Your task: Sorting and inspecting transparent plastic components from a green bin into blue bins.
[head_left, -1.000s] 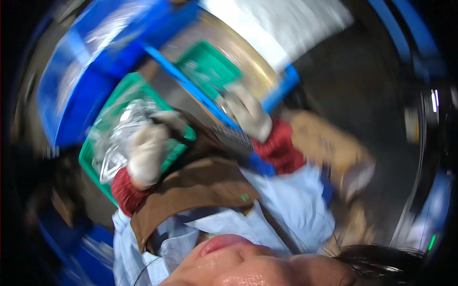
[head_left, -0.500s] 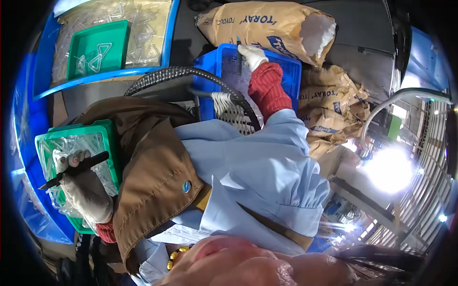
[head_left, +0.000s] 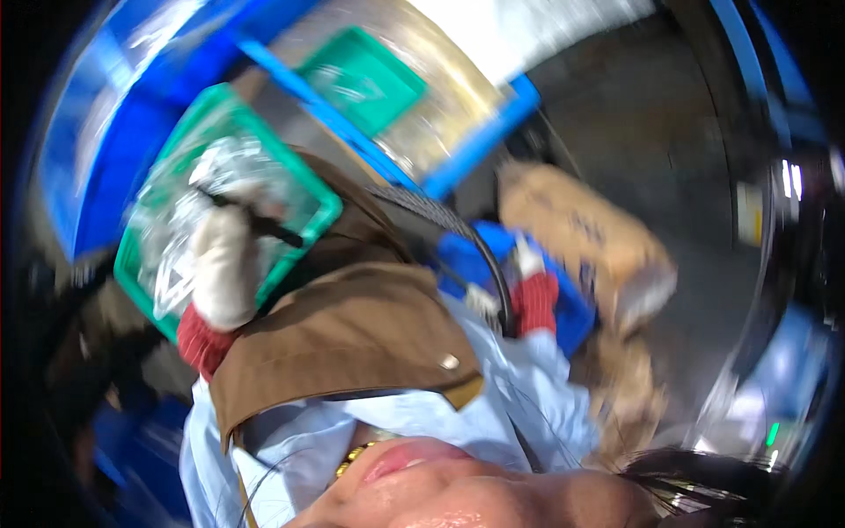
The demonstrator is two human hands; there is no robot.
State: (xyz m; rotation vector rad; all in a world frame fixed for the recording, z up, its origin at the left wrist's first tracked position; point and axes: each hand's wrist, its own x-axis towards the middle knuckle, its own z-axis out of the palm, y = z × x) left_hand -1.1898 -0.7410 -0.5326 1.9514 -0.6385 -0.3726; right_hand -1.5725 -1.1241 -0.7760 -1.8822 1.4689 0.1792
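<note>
Left hand (head_left: 224, 264): fingers wrapped round the black tool (head_left: 280, 232). Beneath them, clear parts (head_left: 233, 163) in the green tray (head_left: 330, 207); a slip could scratch these, I judge. Right hand (head_left: 528, 257), at the blue bin (head_left: 576, 312): blurred, finger state I cannot tell.

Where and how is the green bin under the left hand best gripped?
Grip the green bin, probably, by its rim from the right: that edge looks bare, clear pieces fill the middle, and the left hand, holding a dark tool, crosses the near edge.
</note>
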